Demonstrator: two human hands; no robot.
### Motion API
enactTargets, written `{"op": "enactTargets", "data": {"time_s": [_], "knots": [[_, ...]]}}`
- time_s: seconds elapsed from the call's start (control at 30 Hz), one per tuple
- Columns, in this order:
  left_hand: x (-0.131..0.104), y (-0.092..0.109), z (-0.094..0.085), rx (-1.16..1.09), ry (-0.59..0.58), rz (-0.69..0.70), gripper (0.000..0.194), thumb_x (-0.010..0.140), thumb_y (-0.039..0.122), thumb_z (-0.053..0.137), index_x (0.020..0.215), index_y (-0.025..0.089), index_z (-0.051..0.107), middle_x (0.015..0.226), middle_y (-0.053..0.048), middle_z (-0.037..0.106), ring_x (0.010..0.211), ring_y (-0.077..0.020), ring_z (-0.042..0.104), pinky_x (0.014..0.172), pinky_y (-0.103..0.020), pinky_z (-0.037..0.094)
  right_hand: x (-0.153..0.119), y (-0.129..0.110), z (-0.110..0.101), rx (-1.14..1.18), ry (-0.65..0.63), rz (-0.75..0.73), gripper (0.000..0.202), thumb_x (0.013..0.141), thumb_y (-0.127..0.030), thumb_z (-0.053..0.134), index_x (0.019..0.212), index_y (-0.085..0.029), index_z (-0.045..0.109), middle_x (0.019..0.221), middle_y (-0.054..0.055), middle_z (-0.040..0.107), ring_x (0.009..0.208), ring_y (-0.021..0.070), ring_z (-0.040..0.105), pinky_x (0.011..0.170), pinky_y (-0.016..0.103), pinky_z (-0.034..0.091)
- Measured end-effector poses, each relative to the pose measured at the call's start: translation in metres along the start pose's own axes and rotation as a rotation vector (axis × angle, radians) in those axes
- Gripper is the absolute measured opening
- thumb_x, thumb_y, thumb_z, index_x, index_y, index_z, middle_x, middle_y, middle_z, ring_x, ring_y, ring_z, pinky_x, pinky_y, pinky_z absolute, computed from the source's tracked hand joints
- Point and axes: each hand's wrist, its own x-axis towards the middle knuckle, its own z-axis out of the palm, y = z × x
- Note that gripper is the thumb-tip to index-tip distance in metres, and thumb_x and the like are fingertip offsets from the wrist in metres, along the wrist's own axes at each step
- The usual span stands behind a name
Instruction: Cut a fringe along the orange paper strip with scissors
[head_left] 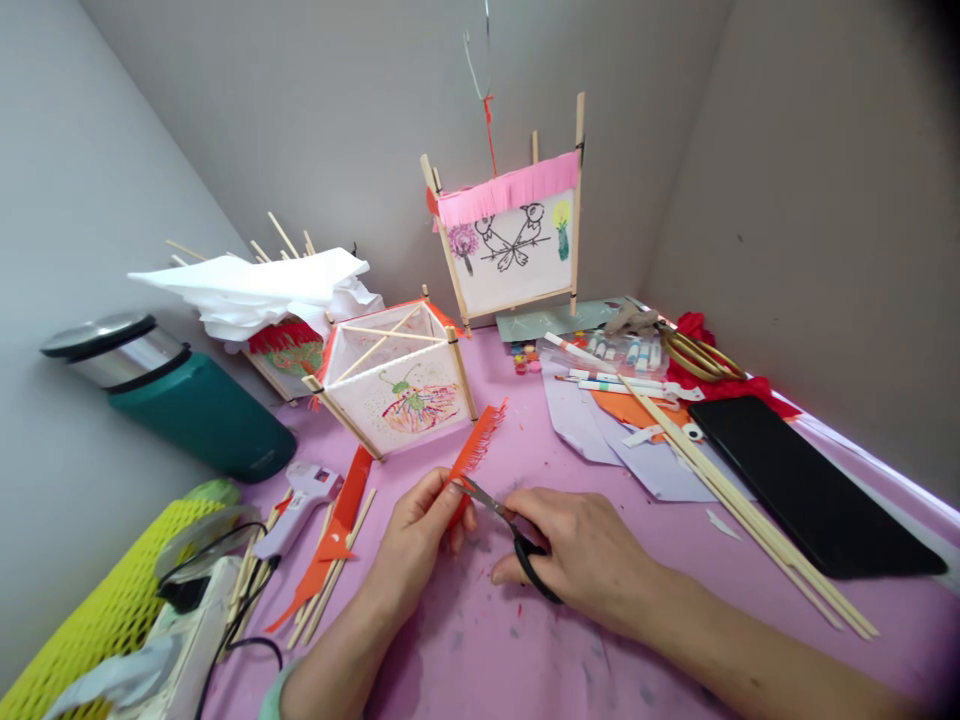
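Observation:
My left hand [421, 530] pinches a strip of orange-red paper [475, 446] whose right edge is cut into a fine fringe. In my right hand [577, 545] is a pair of scissors with black handles [534, 568]; the blades meet the strip close to my left thumb. Just beyond the strip stands a wooden-framed lantern [420, 400] with a colourful insect drawn on its front panel and orange-red paper along its top edges. Left of my left hand lies a larger orange-red paper piece [337, 535] over thin wooden sticks [341, 570].
A lantern with pink fringe [510, 235] hangs at the back. To the left are a teal bottle [199, 410], a lilac glue gun [300, 500] and a power strip [187, 640]. Markers [622, 385], long sticks [750, 510] and a black phone-like slab [810, 485] lie right.

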Motion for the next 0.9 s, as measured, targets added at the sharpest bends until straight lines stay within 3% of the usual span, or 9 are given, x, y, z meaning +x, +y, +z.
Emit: {"op": "enactTargets", "data": {"time_s": [0.9], "knots": [[-0.0007, 0.0019, 0.0007, -0.082, -0.021, -0.039, 0.024, 0.089, 0.035, 0.047, 0.075, 0.017, 0.049, 0.062, 0.003, 0.055, 0.046, -0.0057, 0.039, 0.046, -0.019, 0.03, 0.0013, 0.0036, 0.0062, -0.01, 0.047, -0.039, 0.034, 0.078, -0.054, 0.061, 0.078, -0.02, 0.056, 0.066, -0.003, 0.059, 0.056, 0.0123, 0.049, 0.054, 0.023, 0.029]]}}
